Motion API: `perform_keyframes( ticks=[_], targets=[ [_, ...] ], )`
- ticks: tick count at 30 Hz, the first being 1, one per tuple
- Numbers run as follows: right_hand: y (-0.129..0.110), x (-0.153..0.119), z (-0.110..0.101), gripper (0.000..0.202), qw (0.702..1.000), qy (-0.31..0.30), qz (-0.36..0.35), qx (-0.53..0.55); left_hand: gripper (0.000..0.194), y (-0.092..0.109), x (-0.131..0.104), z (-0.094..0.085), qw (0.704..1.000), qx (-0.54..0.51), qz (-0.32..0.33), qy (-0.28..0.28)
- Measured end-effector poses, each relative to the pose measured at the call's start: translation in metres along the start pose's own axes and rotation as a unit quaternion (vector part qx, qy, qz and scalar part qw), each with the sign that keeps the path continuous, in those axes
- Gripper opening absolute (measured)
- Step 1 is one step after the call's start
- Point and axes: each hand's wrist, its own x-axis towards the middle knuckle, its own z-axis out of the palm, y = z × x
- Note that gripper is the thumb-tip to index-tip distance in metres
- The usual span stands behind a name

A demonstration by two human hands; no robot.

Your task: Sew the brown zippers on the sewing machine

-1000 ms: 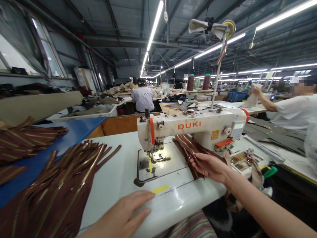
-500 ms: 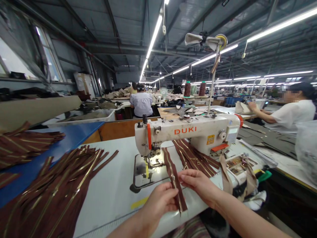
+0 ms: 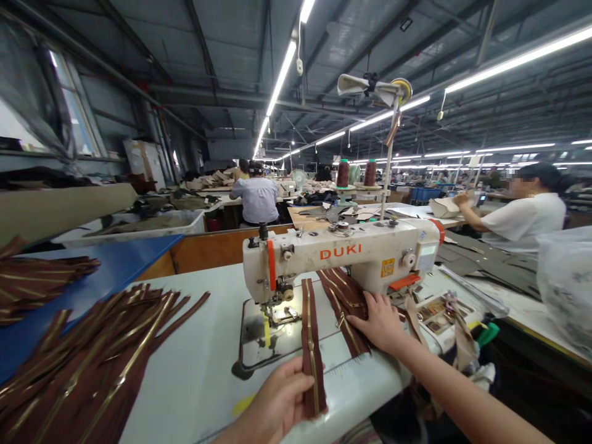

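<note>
My left hand [image 3: 282, 394] is closed on the lower part of a brown zipper [image 3: 309, 327] with gold teeth, thumb on top. That zipper lies lengthwise on the pale table, to the right of the sewing machine's needle area [image 3: 271, 308]. My right hand [image 3: 383, 324] rests on a bunch of brown zippers [image 3: 340, 293] under the machine arm, thumb and fingers apart. A zipper pull shows just left of its thumb. Part of this bunch is hidden beneath the hand and behind the machine.
A white sewing machine [image 3: 342, 250] marked DUKI stands across the table. Brown zippers [image 3: 92, 364] are heaped at left, with more on a blue surface [image 3: 139, 256]. A parts tray [image 3: 437, 317] sits at right. One person [image 3: 522, 213] works at right, another [image 3: 256, 194] ahead.
My right hand has left the zipper in my left hand and moved right onto the bunch. My left hand keeps its zipper. The view has shifted slightly.
</note>
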Motion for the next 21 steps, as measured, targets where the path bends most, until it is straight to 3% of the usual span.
perform_keyframes(
  ticks=[4, 8, 18, 21],
  targets=[
    [-0.014, -0.001, 0.003, 0.058, 0.999, -0.030, 0.005, -0.018, 0.025, -0.003, 0.001, 0.000, 1.000, 0.013, 0.012, 0.008],
    [-0.019, 0.003, 0.002, 0.045, 0.998, -0.043, -0.042, -0.031, 0.024, 0.002, -0.004, 0.003, 1.000, 0.007, 0.010, -0.002],
    [-0.012, 0.005, -0.006, 0.054, 0.995, -0.023, -0.052, -0.078, 0.023, -0.002, -0.009, 0.005, 0.999, -0.006, 0.023, 0.022],
    [-0.028, -0.015, -0.017, 0.045, 0.991, 0.006, -0.129, -0.013, 0.033, -0.010, -0.001, 0.001, 0.998, 0.009, 0.044, 0.054]
  ],
)
